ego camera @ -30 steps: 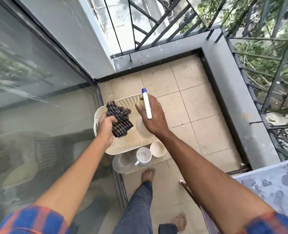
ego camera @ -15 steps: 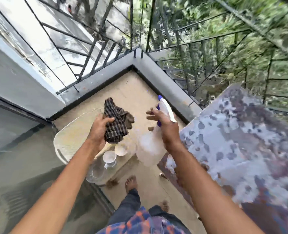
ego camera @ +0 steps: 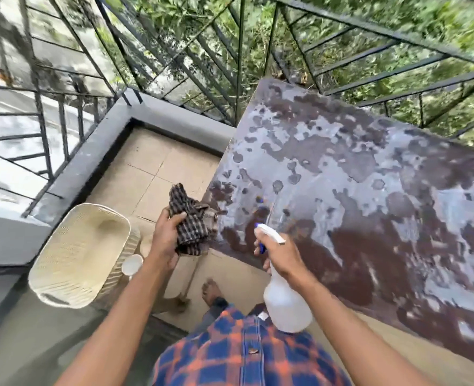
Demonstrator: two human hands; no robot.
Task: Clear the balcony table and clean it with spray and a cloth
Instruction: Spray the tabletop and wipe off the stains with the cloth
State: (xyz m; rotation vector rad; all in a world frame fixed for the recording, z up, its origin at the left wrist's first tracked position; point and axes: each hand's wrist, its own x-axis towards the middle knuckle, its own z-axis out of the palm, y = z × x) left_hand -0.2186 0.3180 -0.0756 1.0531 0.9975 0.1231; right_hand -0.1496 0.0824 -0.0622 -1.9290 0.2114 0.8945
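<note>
The balcony table (ego camera: 355, 176) fills the right side, its top blotched dark brown and pale grey, with nothing standing on it. My right hand (ego camera: 281, 256) grips the neck of a translucent white spray bottle (ego camera: 286, 305) with a white and blue nozzle, held at the table's near left edge, nozzle toward the tabletop. My left hand (ego camera: 166, 240) is closed on a dark checked cloth (ego camera: 191, 221), bunched up just left of the table's corner, above the floor.
A cream plastic basket (ego camera: 71, 263) sits on the tiled floor at the left, with a white cup (ego camera: 131, 264) beside it. Grey parapet and black railing (ego camera: 238, 65) bound the balcony. My bare foot (ego camera: 210, 291) stands near the table leg.
The view has swung right from the basket to the table. Both hands carried the cloth and the spray bottle away from the basket to the table's near left edge.
</note>
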